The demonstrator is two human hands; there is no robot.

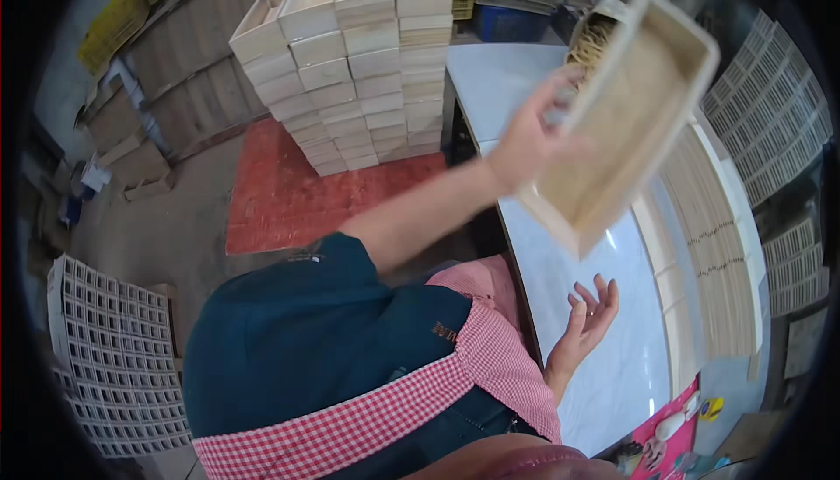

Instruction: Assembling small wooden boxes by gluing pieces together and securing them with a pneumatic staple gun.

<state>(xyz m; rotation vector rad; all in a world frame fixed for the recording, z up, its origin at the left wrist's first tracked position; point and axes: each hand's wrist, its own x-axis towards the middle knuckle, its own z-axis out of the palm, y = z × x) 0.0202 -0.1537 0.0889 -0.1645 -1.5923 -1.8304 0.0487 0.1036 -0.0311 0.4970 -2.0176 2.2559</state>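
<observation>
My left hand (pixel 535 137) grips one long side of a shallow rectangular wooden box (pixel 626 121), holding it up and tilted above the white-topped table (pixel 577 279). The bare inside of the box faces me, and motion slightly blurs it. Lower down, my right hand (pixel 588 327) hovers over the near part of the table. Its fingers are spread and slightly curled, touching nothing. Beyond the raised box, a container of thin tan strips (pixel 591 42) is partly covered.
Stacked wooden boxes (pixel 350 69) stand on a red board (pixel 289 187) to the left. Long rows of thin wooden pieces (pixel 713 244) line the table's right side. Grid-like stacks (pixel 114 349) rise at lower left and far right. Small items lie on a pink sheet (pixel 669 432).
</observation>
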